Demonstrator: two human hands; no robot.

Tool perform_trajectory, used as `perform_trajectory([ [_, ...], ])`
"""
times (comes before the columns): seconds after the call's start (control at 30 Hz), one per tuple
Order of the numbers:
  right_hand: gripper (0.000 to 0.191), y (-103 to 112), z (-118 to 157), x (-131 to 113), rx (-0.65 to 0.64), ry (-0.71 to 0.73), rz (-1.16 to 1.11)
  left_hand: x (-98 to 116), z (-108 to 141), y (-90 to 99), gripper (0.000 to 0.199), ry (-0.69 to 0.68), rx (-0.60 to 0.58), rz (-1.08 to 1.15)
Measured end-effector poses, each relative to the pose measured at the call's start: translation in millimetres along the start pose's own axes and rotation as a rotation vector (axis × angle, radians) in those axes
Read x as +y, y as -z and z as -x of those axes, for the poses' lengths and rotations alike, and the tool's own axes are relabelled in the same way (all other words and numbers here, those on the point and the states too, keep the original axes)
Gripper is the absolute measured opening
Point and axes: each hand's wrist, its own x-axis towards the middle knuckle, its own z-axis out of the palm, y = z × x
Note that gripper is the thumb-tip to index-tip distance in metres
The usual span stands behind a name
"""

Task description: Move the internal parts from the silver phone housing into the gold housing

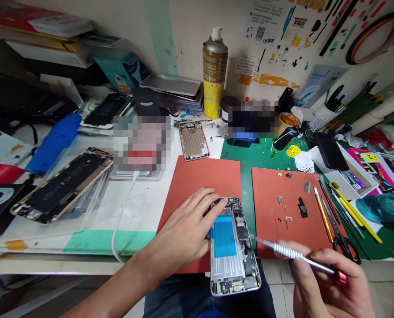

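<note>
My left hand (188, 225) grips an opened smartphone (225, 236) by its upper left side, the thumb side hidden from me. The phone lies tilted over the front edge of the table, a blue strip and bare metal showing in its battery bay. A dark circuit board (242, 227) runs down its right side. In my right hand (332, 278), a slim silver screwdriver (287, 251) with a ribbed grip and a red end is held between the fingers. Its tip points left, near the phone's right edge; whether it touches cannot be told.
Two red-brown mats (203, 176) lie on the table; the right one bears small phone parts (302, 207), scissors (339, 238) and tweezers. Another opened phone (64, 185) lies left, beside a white cable (124, 207). A spray can (215, 73) and phone shell (194, 140) stand behind.
</note>
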Motion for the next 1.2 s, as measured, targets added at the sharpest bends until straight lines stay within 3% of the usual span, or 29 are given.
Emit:
perform_trajectory([
  [0.03, 0.026, -1, -12, 4, -0.046, 0.184, 0.032, -1, -1, 1.0, 0.080, 0.008, -0.006, 0.025],
  [0.1, 0.027, -3, -35, 17, -0.327, 0.354, 0.222, -2, -3, 1.9, 0.084, 0.019, -0.011, 0.064],
  [0.2, 0.037, 0, -61, 36, -0.574, 0.681, 0.385, -2, -4, 0.4, 0.081, 0.003, 0.015, 0.087],
  [0.3, 0.036, 2, -78, 43, -0.825, 0.840, 0.389, -1, -4, -1.3, 0.072, -0.034, 0.054, 0.079],
  [0.37, 0.034, -1, -86, 40, -0.911, 0.873, 0.364, -1, -4, -0.9, 0.069, -0.034, 0.061, 0.089],
  [0.63, 0.026, -19, -96, 28, -0.959, 0.976, 0.340, -2, -7, 5.2, 0.063, -0.004, 0.037, 0.177],
  [0.9, 0.026, -23, -95, 30, -0.939, 0.996, 0.379, -3, -3, -1.8, 0.067, 0.002, 0.062, 0.173],
  [1.2, 0.021, -25, -95, 31, -0.924, 1.020, 0.392, -3, -5, 2.7, 0.065, -0.006, 0.031, 0.162],
])
